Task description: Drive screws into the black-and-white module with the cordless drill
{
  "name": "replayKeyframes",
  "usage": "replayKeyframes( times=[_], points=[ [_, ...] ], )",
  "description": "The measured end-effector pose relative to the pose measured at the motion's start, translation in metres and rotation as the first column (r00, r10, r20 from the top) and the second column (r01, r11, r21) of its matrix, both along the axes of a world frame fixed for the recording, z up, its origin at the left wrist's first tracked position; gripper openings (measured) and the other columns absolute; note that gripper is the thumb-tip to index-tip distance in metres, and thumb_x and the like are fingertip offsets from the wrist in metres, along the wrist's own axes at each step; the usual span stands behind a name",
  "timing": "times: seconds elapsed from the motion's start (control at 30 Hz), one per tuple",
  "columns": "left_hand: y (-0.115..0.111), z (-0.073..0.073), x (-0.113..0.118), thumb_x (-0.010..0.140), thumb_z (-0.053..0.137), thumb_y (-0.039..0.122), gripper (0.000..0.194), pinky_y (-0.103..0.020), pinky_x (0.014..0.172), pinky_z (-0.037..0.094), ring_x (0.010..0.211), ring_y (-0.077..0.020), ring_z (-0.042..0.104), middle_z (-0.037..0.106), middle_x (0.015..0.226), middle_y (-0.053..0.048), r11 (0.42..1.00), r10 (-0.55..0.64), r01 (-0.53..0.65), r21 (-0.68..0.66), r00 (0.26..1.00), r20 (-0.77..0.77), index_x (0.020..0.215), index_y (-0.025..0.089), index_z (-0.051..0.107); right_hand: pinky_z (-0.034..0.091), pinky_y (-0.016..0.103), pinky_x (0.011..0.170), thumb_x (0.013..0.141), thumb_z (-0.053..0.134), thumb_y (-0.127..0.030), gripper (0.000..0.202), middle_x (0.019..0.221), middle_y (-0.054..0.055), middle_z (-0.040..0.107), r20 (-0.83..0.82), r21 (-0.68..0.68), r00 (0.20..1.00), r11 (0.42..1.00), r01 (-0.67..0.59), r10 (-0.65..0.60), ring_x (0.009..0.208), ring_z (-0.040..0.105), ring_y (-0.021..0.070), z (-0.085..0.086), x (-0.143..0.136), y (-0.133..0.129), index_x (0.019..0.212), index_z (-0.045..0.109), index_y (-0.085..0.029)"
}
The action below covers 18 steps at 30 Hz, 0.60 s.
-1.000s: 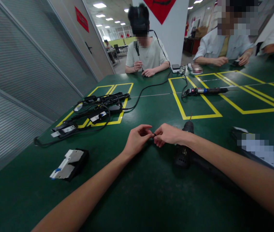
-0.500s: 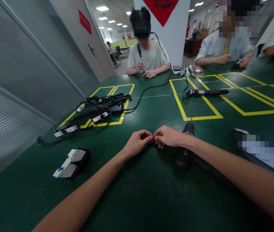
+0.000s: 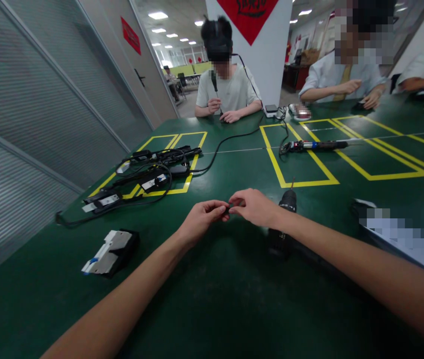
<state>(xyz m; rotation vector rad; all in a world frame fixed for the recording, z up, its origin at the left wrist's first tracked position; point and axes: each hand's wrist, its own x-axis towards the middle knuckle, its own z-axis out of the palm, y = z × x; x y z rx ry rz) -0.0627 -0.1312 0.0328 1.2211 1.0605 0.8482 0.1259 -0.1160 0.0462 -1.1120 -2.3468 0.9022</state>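
My left hand (image 3: 206, 218) pinches a small dark piece (image 3: 227, 210) above the green table (image 3: 212, 309). Touching it from the right, my right hand (image 3: 251, 205) has thumb and index finger bent close around the piece; what they grip is too small to make out. A black power drill (image 3: 284, 224) lies partly under my right forearm, its bit pointing away from me. To the left of my left forearm sits a white and black block (image 3: 110, 253) with blue bits.
Black adapters and cables (image 3: 152, 174) lie at the left inside yellow tape. Farther right is a cylindrical tool (image 3: 318, 145). Across the table a person (image 3: 228, 89) holds a screwdriver (image 3: 215, 82); another person (image 3: 342, 80) sits right. A blurred pale item (image 3: 402, 234) lies near right.
Both hands have shifted slightly left. The dark piece now shows more at my left fingertips, and my right fingers have loosened a little. The view has turned slightly.
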Motion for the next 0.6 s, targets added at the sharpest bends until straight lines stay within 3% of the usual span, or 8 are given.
replayKeyframes(
  times=[0.2, 0.3, 0.37, 0.4, 0.47, 0.5, 0.53, 0.6],
  points=[
    [-0.023, 0.033, -0.025, 0.074, 0.067, 0.025, 0.025, -0.022, 0.067, 0.051, 0.067, -0.0101, 0.062, 0.067, 0.08, -0.007, 0.976, 0.191, -0.184, -0.117, 0.98, 0.054, 0.095, 0.011, 0.065, 0.049, 0.043, 0.084, 0.091, 0.054, -0.019, 0.016, 0.105, 0.005, 0.065, -0.017, 0.323, 0.999, 0.946, -0.039, 0.048, 0.096, 0.063, 0.0205, 0.033, -0.033, -0.043, 0.105, 0.062, -0.015],
    [-0.046, 0.049, -0.052, 0.074, 0.065, 0.032, 0.031, -0.027, 0.073, 0.052, 0.077, -0.015, 0.064, 0.069, 0.09, -0.007, 0.974, 0.219, -0.226, -0.03, 0.965, -0.144, 0.1, 0.014, 0.064, 0.051, 0.04, 0.078, 0.091, 0.052, -0.014, 0.013, 0.098, 0.003, 0.066, -0.039, 0.396, 0.998, 0.918, -0.035, 0.055, 0.089, 0.064, 0.0185, 0.035, -0.06, -0.056, 0.099, 0.063, -0.014],
    [-0.065, 0.058, -0.078, 0.077, 0.06, 0.041, 0.034, -0.031, 0.079, 0.052, 0.087, -0.0187, 0.064, 0.069, 0.097, -0.004, 0.933, 0.359, -0.308, 0.185, 0.833, -0.421, 0.104, 0.02, 0.063, 0.052, 0.038, 0.076, 0.092, 0.051, -0.014, 0.015, 0.098, 0.003, 0.067, -0.072, 0.423, 0.996, 0.906, -0.02, 0.056, 0.087, 0.064, 0.0177, 0.031, -0.082, -0.061, 0.102, 0.062, -0.014],
    [-0.075, 0.062, -0.093, 0.079, 0.057, 0.044, 0.035, -0.033, 0.083, 0.05, 0.091, -0.0194, 0.063, 0.068, 0.101, 0.0, 0.891, 0.451, -0.311, 0.33, 0.686, -0.571, 0.107, 0.025, 0.062, 0.052, 0.036, 0.075, 0.092, 0.051, -0.015, 0.016, 0.1, 0.004, 0.067, -0.094, 0.432, 0.994, 0.902, -0.01, 0.056, 0.087, 0.064, 0.0176, 0.028, -0.095, -0.063, 0.105, 0.062, -0.014],
    [-0.092, 0.065, -0.129, 0.08, 0.053, 0.05, 0.036, -0.038, 0.087, 0.049, 0.093, -0.0204, 0.062, 0.066, 0.105, 0.005, 0.743, 0.668, -0.334, 0.581, 0.313, -0.675, 0.11, 0.033, 0.059, 0.053, 0.035, 0.074, 0.093, 0.051, -0.017, 0.017, 0.103, 0.004, 0.066, -0.129, 0.447, 0.99, 0.895, 0.0, 0.064, 0.088, 0.065, 0.017, 0.021, -0.123, -0.066, 0.107, 0.06, -0.014],
    [-0.099, 0.064, -0.147, 0.082, 0.048, 0.052, 0.036, -0.04, 0.092, 0.047, 0.098, -0.0209, 0.06, 0.065, 0.109, 0.006, 0.712, 0.695, -0.34, 0.614, 0.221, -0.684, 0.111, 0.034, 0.058, 0.053, 0.035, 0.073, 0.093, 0.052, -0.018, 0.016, 0.102, 0.004, 0.067, -0.135, 0.454, 0.988, 0.891, -0.003, 0.073, 0.086, 0.065, 0.0168, 0.017, -0.138, -0.067, 0.105, 0.061, -0.014],
    [-0.104, 0.062, -0.165, 0.083, 0.045, 0.054, 0.036, -0.041, 0.096, 0.044, 0.101, -0.021, 0.059, 0.065, 0.107, 0.007, 0.725, 0.67, -0.38, 0.575, 0.194, -0.716, 0.11, 0.035, 0.058, 0.054, 0.035, 0.072, 0.092, 0.052, -0.02, 0.016, 0.099, 0.004, 0.067, -0.136, 0.465, 0.987, 0.885, -0.014, 0.087, 0.085, 0.065, 0.0169, 0.013, -0.154, -0.069, 0.103, 0.062, -0.014],
    [-0.109, 0.054, -0.195, 0.083, 0.044, 0.058, 0.037, -0.041, 0.104, 0.037, 0.107, -0.019, 0.058, 0.067, 0.103, 0.009, 0.77, 0.602, -0.462, 0.441, 0.295, -0.742, 0.107, 0.035, 0.06, 0.054, 0.035, 0.072, 0.091, 0.054, -0.022, 0.015, 0.098, 0.003, 0.067, -0.127, 0.496, 0.983, 0.867, -0.053, 0.133, 0.087, 0.065, 0.0176, 0.007, -0.183, -0.07, 0.101, 0.063, -0.015]
  ],
)
